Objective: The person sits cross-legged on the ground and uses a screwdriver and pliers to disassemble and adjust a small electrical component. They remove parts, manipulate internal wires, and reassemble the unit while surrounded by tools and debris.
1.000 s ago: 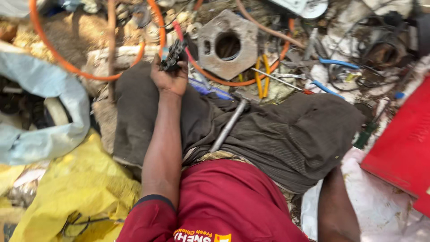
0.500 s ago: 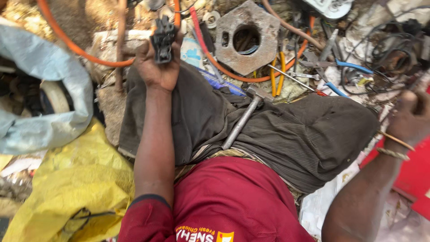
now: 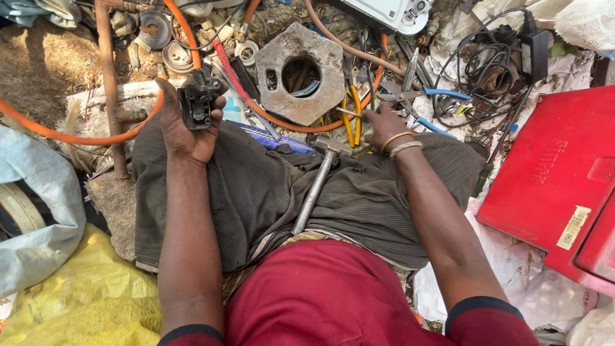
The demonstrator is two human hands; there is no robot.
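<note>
Fingers around black part

Dark red short-sleeved shirt, sleeve hems edged with a dark navy band, seen on both upper arms. Faded grey-brown trousers, finely ribbed or pinstriped fabric, creased and loose over both thighs. Strip of paler patterned waistband showing between shirt and trousers. Forearms bare from sleeve hem down. Left hand bare, no rings or wristwear visible. Right hand bare, two thin bangles at the wrist, one brass-coloured, one paler metal. Legs below the knee out of view.
</note>
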